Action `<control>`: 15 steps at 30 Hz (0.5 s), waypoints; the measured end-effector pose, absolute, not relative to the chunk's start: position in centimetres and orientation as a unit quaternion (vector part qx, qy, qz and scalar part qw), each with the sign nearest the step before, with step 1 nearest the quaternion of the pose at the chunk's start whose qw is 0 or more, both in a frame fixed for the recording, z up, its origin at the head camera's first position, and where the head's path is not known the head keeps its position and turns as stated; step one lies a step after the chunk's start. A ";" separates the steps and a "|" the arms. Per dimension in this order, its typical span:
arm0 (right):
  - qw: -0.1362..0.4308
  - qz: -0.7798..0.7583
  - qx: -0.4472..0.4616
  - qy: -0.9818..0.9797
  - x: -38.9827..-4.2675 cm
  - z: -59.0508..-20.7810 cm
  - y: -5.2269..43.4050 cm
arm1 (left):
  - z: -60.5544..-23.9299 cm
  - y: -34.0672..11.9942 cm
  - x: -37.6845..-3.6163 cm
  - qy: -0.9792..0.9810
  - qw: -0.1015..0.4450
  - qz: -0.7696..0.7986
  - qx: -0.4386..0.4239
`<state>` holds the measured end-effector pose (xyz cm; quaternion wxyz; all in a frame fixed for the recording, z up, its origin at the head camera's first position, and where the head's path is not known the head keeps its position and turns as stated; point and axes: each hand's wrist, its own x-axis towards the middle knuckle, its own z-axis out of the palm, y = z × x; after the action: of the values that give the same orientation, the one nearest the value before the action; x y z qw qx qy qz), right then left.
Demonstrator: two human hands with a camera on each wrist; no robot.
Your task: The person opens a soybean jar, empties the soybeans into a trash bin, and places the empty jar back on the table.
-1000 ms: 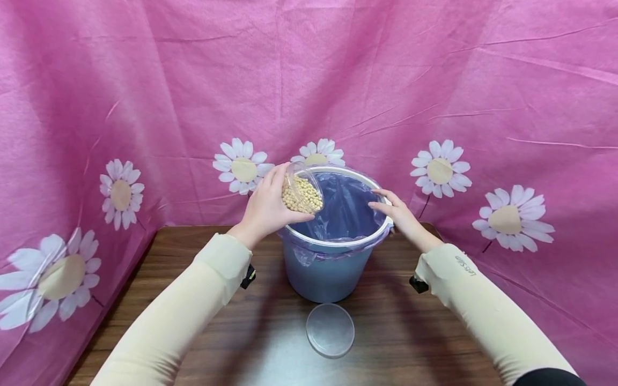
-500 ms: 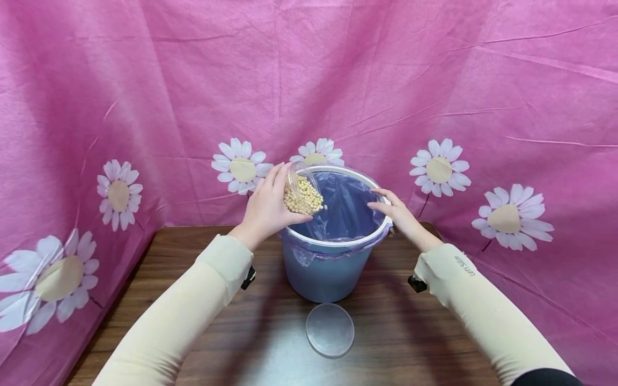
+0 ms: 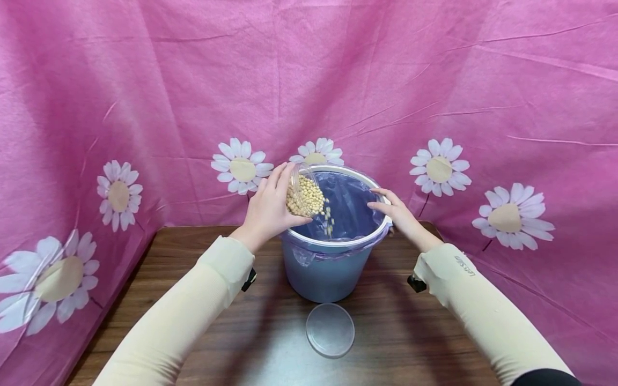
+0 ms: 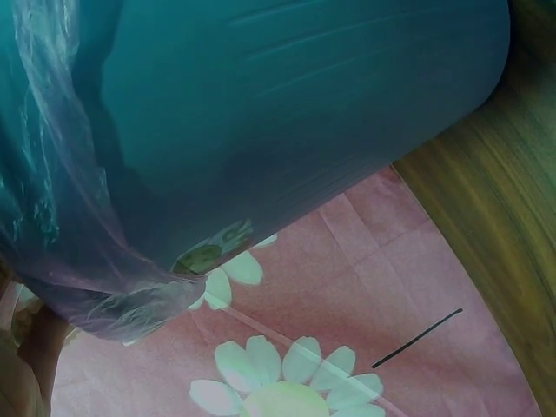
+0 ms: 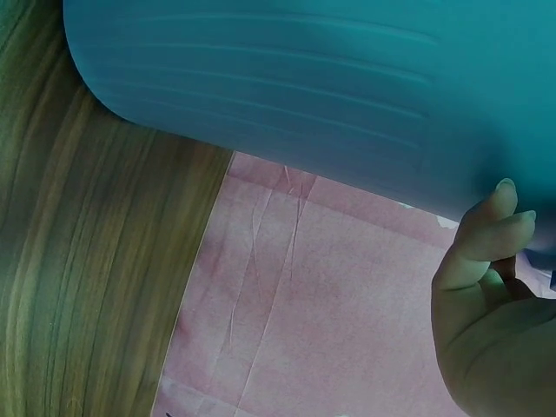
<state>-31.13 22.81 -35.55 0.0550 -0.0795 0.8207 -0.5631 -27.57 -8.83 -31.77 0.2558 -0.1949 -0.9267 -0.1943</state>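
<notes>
In the head view, my left hand (image 3: 264, 210) grips a clear plastic jar (image 3: 295, 185) of pale yellow beans, which look like soybeans (image 3: 309, 197). The jar is tipped right over the left rim of a blue-grey trash bin (image 3: 328, 276), and loose beans (image 3: 330, 221) drop from its mouth into the bin. A translucent purple bag (image 3: 347, 201) lines the bin and folds over its white rim. My right hand (image 3: 403, 217) holds the bin's right rim, two digits reaching inside. The right wrist view shows other fingers (image 5: 491, 234) curled against the bin's outside wall.
A round clear lid (image 3: 330, 330) lies on the wooden table (image 3: 232, 332) just in front of the bin. Pink cloth (image 3: 338, 80) printed with white daisies hangs behind and along both sides of the table.
My left hand tips the jar further to the right. Beans that were inside it now pour out into the bin in a small stream. The right hand stays at the rim.
</notes>
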 end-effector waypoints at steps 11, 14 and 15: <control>0.049 -0.558 -0.079 0.825 -31.2 -35.6 22.7 | -31.8 -8.7 -27.5 -0.926 0.260 -0.187 -0.198; 0.046 -0.557 -0.082 0.825 -31.1 -35.6 22.7 | -31.9 -8.7 -27.5 -0.927 0.260 -0.186 -0.195; 0.045 -0.555 -0.083 0.826 -31.1 -35.6 22.7 | -31.9 -8.7 -27.4 -0.928 0.260 -0.185 -0.193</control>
<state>-31.14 22.68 -35.65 0.0449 -0.0829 0.8264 -0.5551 -27.44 -8.66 -31.87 0.2603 -0.1933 -0.9278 -0.1846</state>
